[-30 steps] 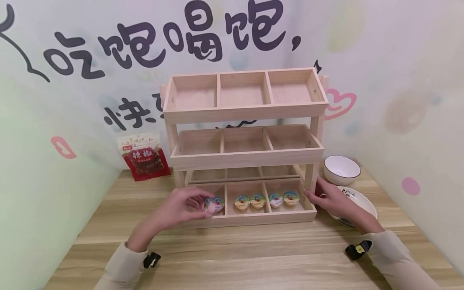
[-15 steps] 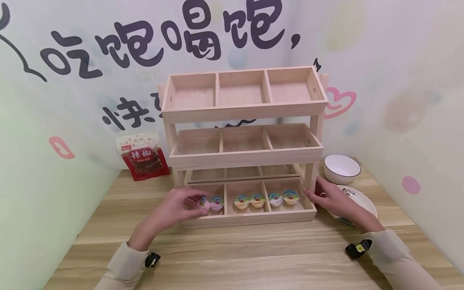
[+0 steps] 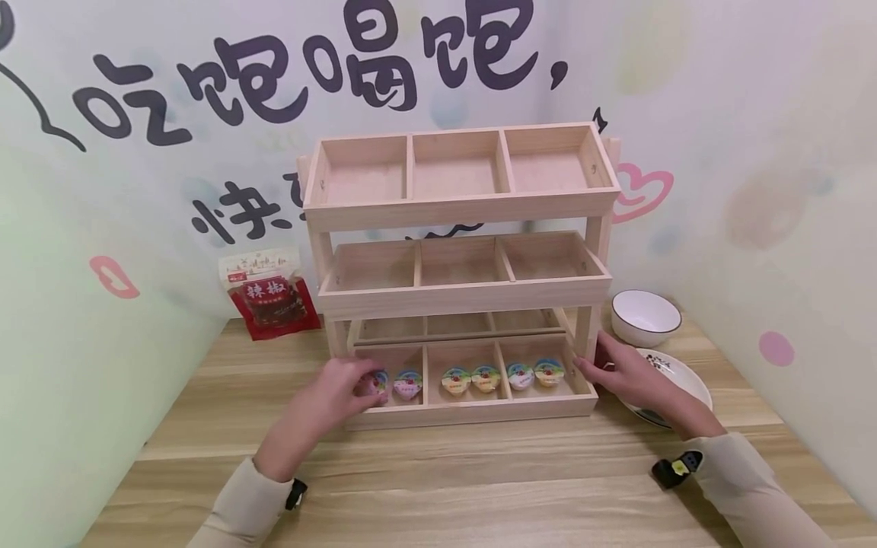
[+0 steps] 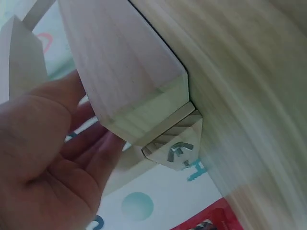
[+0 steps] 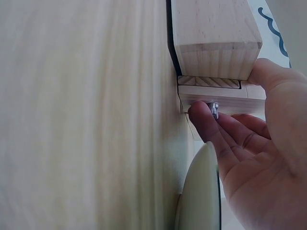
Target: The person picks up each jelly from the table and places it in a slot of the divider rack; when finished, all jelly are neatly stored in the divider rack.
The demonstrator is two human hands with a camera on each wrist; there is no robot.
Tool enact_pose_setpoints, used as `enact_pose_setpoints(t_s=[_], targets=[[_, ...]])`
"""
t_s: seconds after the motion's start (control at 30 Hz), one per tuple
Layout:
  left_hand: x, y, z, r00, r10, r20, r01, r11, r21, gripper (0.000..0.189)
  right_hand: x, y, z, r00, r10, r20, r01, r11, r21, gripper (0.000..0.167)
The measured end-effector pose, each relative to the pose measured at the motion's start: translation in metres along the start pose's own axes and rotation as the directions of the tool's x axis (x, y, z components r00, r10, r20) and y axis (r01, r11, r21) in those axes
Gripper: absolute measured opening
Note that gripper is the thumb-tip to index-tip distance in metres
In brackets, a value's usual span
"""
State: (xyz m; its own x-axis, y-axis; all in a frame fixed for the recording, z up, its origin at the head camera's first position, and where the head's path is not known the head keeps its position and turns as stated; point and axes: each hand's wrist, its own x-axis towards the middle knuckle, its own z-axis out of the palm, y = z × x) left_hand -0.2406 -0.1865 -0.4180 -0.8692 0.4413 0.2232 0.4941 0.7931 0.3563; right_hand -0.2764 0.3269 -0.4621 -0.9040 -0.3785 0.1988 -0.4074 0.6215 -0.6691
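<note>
A three-tier wooden rack point(image 3: 473, 415) stands on the table, each tray split into three compartments. My left hand point(image 3: 330, 392) pinches a pink-lidded jelly cup point(image 3: 377, 382) in the bottom tray's left compartment; the tray wall hides this cup in the left wrist view. Beside it lies another pink jelly cup point(image 3: 407, 385). Two yellow jelly cups point(image 3: 456, 381) sit in the middle compartment. The right one holds a white jelly cup point(image 3: 521, 376) and a yellowish one point(image 3: 550, 372). My right hand point(image 3: 626, 373) grips the rack's lower right end, thumb at the tray corner, fingers near a metal bolt point(image 5: 214, 110).
A white bowl point(image 3: 646, 320) stands right of the rack, with a patterned plate point(image 3: 685, 382) in front of it, close under my right hand. At the back left, a red and white food pouch point(image 3: 270, 301) leans on the wall. Walls close in the table on both sides.
My left hand has carried the pink jelly cup leftward, away from the other pink one, and down into the left part of the compartment. My right hand stays on the rack.
</note>
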Motion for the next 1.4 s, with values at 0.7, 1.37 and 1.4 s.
enact_pose_setpoints(t_s=[0.7,1.37,1.4], targets=[[0.0,0.0,-0.007,0.999,0.036,0.039,-0.037,0.999,0.031,0.007,-0.001,0.002,0.0,1.0,0.012,-0.002,-0.012,1.0,-0.027,0.062],[-0.002,-0.006,-0.009,0.986,0.153,0.065,-0.155,0.988,0.025,0.009,0.0,0.001,0.0,1.0,0.021,-0.001,-0.021,0.999,-0.049,0.063],[-0.002,-0.006,-0.009,0.984,0.166,0.06,-0.168,0.985,0.032,0.009,0.0,0.001,0.0,1.0,0.022,0.0,-0.021,0.999,-0.047,0.063]])
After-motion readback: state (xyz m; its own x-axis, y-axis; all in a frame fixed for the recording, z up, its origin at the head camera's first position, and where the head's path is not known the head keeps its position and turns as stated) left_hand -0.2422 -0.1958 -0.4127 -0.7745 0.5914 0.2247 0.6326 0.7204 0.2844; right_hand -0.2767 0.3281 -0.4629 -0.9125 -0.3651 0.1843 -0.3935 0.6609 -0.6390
